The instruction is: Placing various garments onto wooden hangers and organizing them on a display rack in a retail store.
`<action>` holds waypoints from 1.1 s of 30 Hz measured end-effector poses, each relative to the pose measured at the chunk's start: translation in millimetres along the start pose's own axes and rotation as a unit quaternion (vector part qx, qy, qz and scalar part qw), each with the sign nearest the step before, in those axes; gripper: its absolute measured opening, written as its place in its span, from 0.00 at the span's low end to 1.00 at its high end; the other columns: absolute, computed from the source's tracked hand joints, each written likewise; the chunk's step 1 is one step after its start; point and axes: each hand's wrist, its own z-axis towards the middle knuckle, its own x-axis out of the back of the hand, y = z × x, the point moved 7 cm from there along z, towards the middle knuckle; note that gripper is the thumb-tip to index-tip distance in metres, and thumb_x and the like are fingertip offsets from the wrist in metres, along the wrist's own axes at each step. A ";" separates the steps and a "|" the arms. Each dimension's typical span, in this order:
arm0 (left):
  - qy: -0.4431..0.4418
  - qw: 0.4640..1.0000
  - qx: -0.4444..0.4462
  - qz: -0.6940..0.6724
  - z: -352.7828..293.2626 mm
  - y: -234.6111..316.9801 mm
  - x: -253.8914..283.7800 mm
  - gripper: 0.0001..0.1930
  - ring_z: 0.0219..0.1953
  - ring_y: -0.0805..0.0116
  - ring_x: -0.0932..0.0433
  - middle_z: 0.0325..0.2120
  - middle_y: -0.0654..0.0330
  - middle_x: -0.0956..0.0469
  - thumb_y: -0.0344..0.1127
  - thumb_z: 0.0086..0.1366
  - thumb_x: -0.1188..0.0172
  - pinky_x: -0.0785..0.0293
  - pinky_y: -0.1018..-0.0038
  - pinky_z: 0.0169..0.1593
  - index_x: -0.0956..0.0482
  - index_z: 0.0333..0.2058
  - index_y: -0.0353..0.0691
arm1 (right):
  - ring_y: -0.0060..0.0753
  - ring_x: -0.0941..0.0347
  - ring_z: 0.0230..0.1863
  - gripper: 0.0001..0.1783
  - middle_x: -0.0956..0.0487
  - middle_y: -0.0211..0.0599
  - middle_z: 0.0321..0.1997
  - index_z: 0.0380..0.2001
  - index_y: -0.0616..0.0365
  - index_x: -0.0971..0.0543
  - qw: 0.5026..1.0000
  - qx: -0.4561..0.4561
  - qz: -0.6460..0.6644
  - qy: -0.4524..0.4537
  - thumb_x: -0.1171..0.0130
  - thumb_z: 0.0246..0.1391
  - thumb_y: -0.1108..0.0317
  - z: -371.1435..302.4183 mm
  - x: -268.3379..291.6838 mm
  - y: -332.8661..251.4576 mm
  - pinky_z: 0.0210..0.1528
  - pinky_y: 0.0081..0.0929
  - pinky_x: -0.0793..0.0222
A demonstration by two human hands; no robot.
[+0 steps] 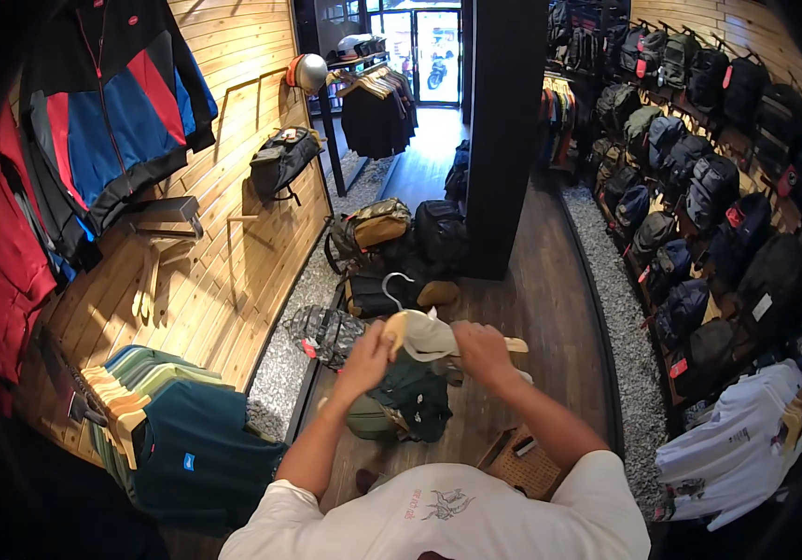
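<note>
Between my hands is a wooden clothes hanger (516, 345) whose metal hook (395, 287) points up. Cream cloth (431, 340) is bunched over its middle, and dark green cloth (422, 397) hangs below. I cannot tell whether both belong to one garment. My left hand (369, 357) is closed, pinching the hanger's left arm. My right hand (485, 353) is curled around the cloth at the hanger's right side, and the bare wooden tip sticks out past it. The fingertips of my right hand are hidden.
Several backpacks (382, 224) lie on the floor ahead, by a black pillar (499, 140). A rack of green shirts (191, 439) stands at left, white shirts (732, 448) at right. Backpacks (713, 187) fill the right wall. A woven box (531, 467) stands near my right elbow.
</note>
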 end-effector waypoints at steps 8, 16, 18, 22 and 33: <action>0.099 0.986 0.081 -0.104 -13.9 -66.0 88.1 0.13 0.22 0.77 0.29 0.23 0.64 0.26 0.43 0.77 0.53 0.33 0.79 0.24 0.28 0.44 0.40 | 0.41 0.19 0.45 0.20 0.17 0.39 0.43 0.47 0.55 0.22 0.974 -0.161 0.097 -0.129 0.37 0.58 0.53 -65.9 -8.4 102.4 0.47 0.39 0.27; 0.056 0.936 0.103 -0.333 2.0 -76.4 115.3 0.13 0.19 0.80 0.36 0.25 0.63 0.30 0.47 0.78 0.55 0.40 0.84 0.21 0.32 0.49 0.44 | 0.30 0.24 0.53 0.34 0.20 0.37 0.52 0.59 0.63 0.27 0.724 -0.386 0.570 0.039 0.57 0.72 0.41 -40.5 -36.6 73.5 0.59 0.30 0.30; 0.098 0.907 0.114 -0.395 4.7 -65.8 99.0 0.13 0.21 0.79 0.33 0.26 0.62 0.29 0.48 0.79 0.56 0.40 0.84 0.20 0.34 0.45 0.45 | 0.29 0.27 0.57 0.33 0.22 0.38 0.55 0.62 0.64 0.30 0.788 -0.329 0.518 0.058 0.57 0.72 0.43 15.6 -32.0 -17.1 0.61 0.29 0.31; 0.160 0.968 -0.142 -0.133 17.1 -69.0 49.5 0.17 0.28 0.62 0.23 0.31 0.54 0.24 0.49 0.79 0.59 0.27 0.65 0.32 0.34 0.43 0.39 | 0.28 0.27 0.53 0.28 0.23 0.37 0.53 0.58 0.62 0.29 0.717 -0.316 0.612 0.110 0.54 0.73 0.47 74.1 -140.4 -85.3 0.56 0.29 0.29; 0.067 0.987 -0.037 -0.141 14.4 -69.5 120.7 0.16 0.19 0.80 0.35 0.21 0.65 0.30 0.48 0.79 0.59 0.39 0.81 0.22 0.37 0.39 0.41 | 0.26 0.21 0.41 0.28 0.20 0.31 0.42 0.49 0.54 0.25 0.519 -0.296 0.757 0.264 0.50 0.67 0.38 107.1 -130.6 -94.1 0.44 0.28 0.23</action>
